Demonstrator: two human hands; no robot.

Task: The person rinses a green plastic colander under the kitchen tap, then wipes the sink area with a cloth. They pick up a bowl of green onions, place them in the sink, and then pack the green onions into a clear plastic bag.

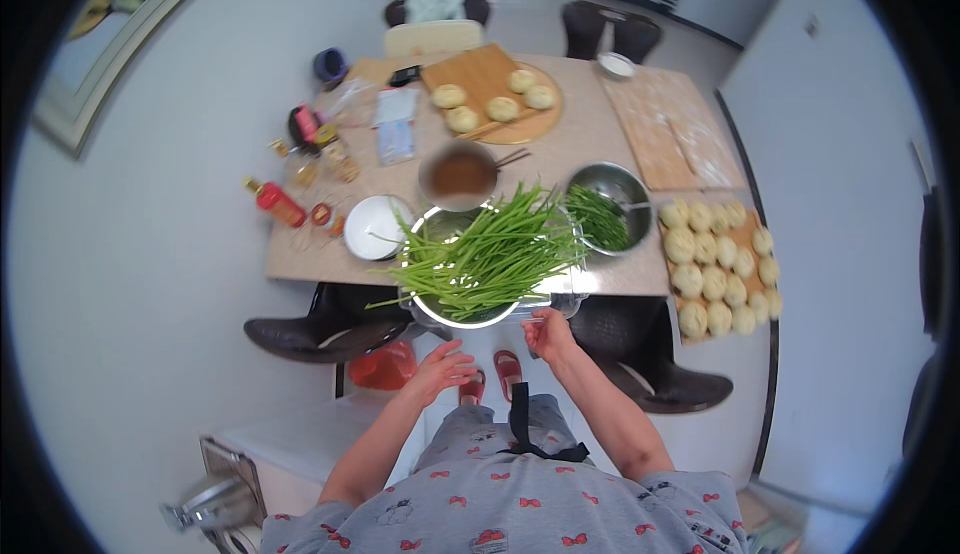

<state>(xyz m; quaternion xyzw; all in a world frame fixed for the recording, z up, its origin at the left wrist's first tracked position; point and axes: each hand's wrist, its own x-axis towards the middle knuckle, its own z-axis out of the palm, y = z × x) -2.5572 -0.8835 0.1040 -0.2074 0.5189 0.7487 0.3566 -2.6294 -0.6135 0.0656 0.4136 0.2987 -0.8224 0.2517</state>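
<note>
A large bunch of long green leafy stems, probably garlic chives, lies heaped across a metal basin at the table's near edge. A clear plastic container shows under and right of the heap. My right hand is at this container's near rim with fingers curled; whether it grips the rim is unclear. Lower left of the basin, my left hand hangs in the air, fingers apart and holding nothing. To the right, a steel bowl contains chopped greens and a utensil handle.
Filled buns cover a board at the right; several more sit on a farther board. Behind the heap is a bowl of brown contents. A white bowl and red bottle stand left. Dark chairs flank me.
</note>
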